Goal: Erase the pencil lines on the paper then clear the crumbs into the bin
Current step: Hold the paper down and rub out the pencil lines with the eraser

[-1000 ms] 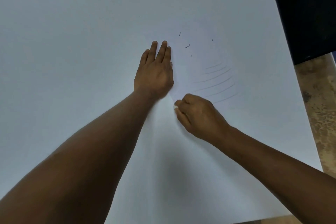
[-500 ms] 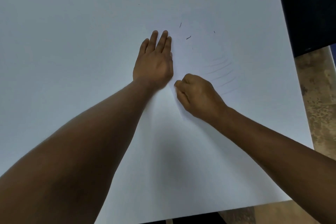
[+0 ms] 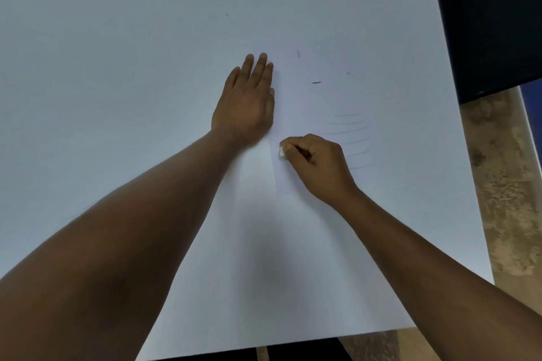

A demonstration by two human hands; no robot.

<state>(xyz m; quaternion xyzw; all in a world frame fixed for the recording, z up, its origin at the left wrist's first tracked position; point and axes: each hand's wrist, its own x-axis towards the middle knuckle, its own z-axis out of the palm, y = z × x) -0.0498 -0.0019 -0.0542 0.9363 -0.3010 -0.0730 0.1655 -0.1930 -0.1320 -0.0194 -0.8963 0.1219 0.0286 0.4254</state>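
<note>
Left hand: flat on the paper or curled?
Flat: left hand lies palm down, fingers straight, on the paper.

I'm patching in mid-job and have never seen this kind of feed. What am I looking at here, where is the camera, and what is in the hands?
There is no machine: a person works with bare hands, filmed by a camera on their head looking down. The left hand lies flat, pressing a sheet of paper on a white table. The right hand pinches a small white eraser against the paper. Faint pencil lines remain to its right. A few dark crumbs lie farther up the sheet. No bin is visible.
</note>
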